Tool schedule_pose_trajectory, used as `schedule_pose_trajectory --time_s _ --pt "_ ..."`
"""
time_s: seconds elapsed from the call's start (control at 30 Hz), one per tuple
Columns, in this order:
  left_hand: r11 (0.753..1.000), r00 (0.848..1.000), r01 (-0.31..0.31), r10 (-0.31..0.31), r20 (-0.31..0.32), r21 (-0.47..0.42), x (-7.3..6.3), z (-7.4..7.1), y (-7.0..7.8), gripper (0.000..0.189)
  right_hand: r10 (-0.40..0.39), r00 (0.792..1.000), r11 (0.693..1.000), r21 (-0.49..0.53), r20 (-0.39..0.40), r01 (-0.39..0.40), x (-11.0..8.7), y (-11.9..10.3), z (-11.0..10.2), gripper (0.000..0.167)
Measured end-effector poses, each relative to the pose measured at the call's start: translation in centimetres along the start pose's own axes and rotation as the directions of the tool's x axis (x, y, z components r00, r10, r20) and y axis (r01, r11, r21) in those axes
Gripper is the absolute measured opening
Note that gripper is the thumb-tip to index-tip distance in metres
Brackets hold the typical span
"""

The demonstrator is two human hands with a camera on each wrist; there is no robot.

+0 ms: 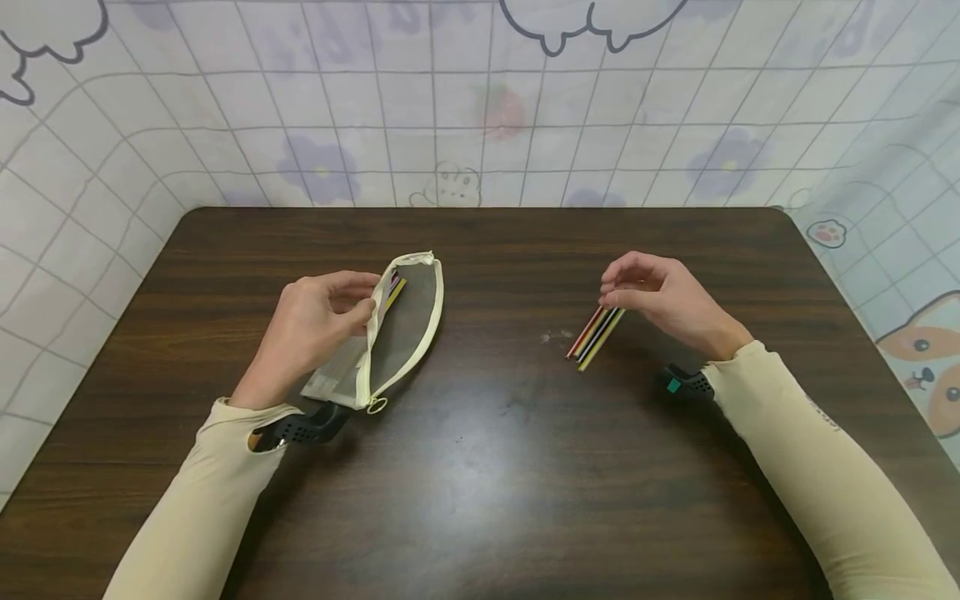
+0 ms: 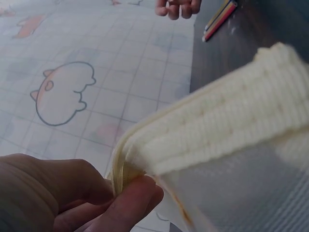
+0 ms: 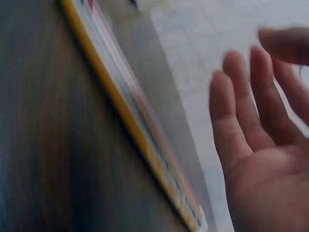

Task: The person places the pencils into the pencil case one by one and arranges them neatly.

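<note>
My left hand pinches the cream zipper edge of a mesh pencil pouch, whose mouth gapes toward the right. Inside it show a few pencils, one yellow and one purplish. The left wrist view has thumb and fingers gripping the ribbed zipper band close up. Over on the right, a small bundle of striped pencils, in red, black and yellow, lies slanted on the table. My right hand hovers over their far ends, fingers loosely bent and holding nothing; the right wrist view shows a gap between hand and pencils.
The dark wood-grain table runs back to a wall covering with a grid and cartoon prints. A ring zipper pull hangs at the pouch's near corner. Small pale marks lie left of the loose pencils.
</note>
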State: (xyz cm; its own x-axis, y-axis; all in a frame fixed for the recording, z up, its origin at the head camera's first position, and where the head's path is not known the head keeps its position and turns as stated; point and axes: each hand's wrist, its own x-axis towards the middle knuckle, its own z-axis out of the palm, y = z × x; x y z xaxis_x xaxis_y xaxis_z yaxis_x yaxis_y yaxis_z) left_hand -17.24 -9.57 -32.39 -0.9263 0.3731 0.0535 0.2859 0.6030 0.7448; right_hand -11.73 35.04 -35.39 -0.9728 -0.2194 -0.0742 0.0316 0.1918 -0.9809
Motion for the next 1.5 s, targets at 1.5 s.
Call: schedule_pose_trajectory --time_s 1.5 --pt "1.0 1.0 0.002 -0.002 0.005 -0.002 -0.1 0.2 0.0 0.033 0.005 0.976 0.927 -0.368 0.216 0.077 1.5 2.5 -4.0 0.016"
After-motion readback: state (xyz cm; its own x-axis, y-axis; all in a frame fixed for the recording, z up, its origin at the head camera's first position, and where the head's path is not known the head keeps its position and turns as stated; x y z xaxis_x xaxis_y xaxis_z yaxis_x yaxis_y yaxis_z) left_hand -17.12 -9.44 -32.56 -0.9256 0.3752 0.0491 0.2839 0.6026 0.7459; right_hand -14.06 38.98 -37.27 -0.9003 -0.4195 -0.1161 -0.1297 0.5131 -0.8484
